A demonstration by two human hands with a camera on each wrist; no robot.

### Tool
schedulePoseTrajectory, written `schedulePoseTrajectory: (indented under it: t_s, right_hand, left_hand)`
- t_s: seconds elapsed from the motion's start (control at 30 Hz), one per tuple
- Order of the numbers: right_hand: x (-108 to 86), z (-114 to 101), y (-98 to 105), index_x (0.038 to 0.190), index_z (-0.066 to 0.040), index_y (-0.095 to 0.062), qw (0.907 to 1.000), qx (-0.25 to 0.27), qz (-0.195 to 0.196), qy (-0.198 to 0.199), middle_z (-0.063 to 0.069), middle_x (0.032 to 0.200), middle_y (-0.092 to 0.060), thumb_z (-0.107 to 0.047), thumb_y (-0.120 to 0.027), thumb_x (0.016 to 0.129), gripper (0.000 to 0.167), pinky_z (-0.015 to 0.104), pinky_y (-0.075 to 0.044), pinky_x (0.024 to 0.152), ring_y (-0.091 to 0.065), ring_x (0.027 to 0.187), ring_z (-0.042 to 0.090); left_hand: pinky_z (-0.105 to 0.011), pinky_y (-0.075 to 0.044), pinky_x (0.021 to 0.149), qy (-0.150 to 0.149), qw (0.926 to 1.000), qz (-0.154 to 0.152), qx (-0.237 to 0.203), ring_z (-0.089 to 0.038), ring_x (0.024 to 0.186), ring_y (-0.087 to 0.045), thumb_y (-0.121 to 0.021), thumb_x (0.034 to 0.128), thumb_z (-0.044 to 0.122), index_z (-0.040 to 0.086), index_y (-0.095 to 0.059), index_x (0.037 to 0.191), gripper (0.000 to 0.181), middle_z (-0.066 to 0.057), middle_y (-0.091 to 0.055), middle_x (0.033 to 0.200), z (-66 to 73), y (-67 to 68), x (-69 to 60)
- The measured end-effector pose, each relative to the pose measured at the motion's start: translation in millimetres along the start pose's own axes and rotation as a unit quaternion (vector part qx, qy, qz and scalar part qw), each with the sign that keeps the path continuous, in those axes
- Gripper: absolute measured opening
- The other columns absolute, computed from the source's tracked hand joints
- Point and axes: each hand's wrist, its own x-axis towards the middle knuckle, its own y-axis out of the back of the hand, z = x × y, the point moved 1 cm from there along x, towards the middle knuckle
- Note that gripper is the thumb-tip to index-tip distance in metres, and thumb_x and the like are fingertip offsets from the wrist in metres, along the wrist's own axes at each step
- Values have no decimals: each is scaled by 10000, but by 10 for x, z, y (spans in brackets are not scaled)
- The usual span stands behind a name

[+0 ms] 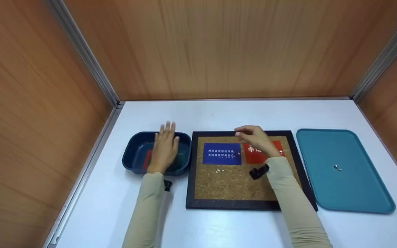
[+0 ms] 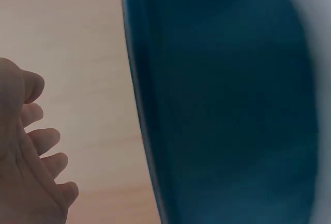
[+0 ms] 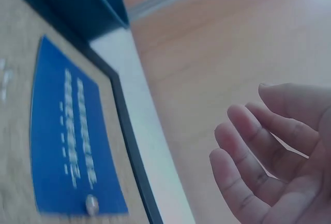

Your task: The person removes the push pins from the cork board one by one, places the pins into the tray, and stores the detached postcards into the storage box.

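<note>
The left hand [image 1: 164,150], fingers extended, is over the dark blue basin [image 1: 134,148]; in the left wrist view the hand [image 2: 28,146] is beside the basin [image 2: 227,100] and holds nothing. A red item [image 1: 146,159] lies in the basin, partly covered by that hand. The right hand [image 1: 257,139], fingers loosely bent and empty, hovers over the framed cork board [image 1: 233,186], partly covering a red card [image 1: 252,157]. To its left a blue card [image 1: 222,154] lies on the board, a pin [image 3: 92,205] at its edge. The right hand [image 3: 274,157] touches nothing in the right wrist view.
Small pins [image 1: 220,171] lie on the cork below the blue card. A teal tray [image 1: 346,148] to the right of the board holds a few small metallic pieces [image 1: 337,168]. Wood-patterned walls [image 1: 219,51] enclose the white table [image 1: 219,224] at the back and sides.
</note>
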Motion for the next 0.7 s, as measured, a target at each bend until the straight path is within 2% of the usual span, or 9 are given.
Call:
schedulePoseTrajectory:
  t_s: [0.23,0.43,0.57,0.63,0.7]
  right_hand:
    - [-112,213,291,1320,17,-550,9994,-216,203,-158,246,1238,-602,-300,-604,954,487,360,-554,904,-591,1131,391]
    - [-258,361,529,1359,-12,-516,9980,-235,370,-446,242,1294,-563,-338,-575,967,513,489,-488,997,-568,1168,367]
    - [-337,440,637,1359,11,-505,9970,-135,527,-547,250,1304,-551,-351,-567,968,536,424,-515,965,-623,1054,195]
    - [-367,473,686,1350,21,-512,9967,-214,592,-512,257,1296,-555,-349,-569,967,535,393,-529,939,-627,973,91]
    - [-397,503,738,1347,24,-517,9963,-328,625,-480,267,1288,-562,-355,-571,965,541,403,-536,928,-629,924,45]
  left_hand:
    - [-483,-112,1213,-451,9989,-71,-75,-299,1488,-136,-408,1035,261,146,-244,1534,538,-100,-196,1601,407,-200,52]
    - [-463,-119,1211,-949,9945,-420,161,-282,1488,-146,-353,1045,311,164,-219,1538,532,-80,-189,1602,808,-445,76]
    - [-446,-127,1214,-1268,9887,-719,358,-261,1486,-170,-353,1046,319,180,-211,1543,535,-56,-188,1605,1075,-585,71]
    - [-426,-123,1215,-1446,9847,-868,444,-247,1487,-171,-344,1048,330,184,-193,1547,541,-45,-172,1608,1200,-653,63]
    - [-409,-124,1215,-1641,9805,-979,461,-239,1486,-176,-337,1050,339,181,-184,1549,545,-43,-167,1609,1320,-717,47]
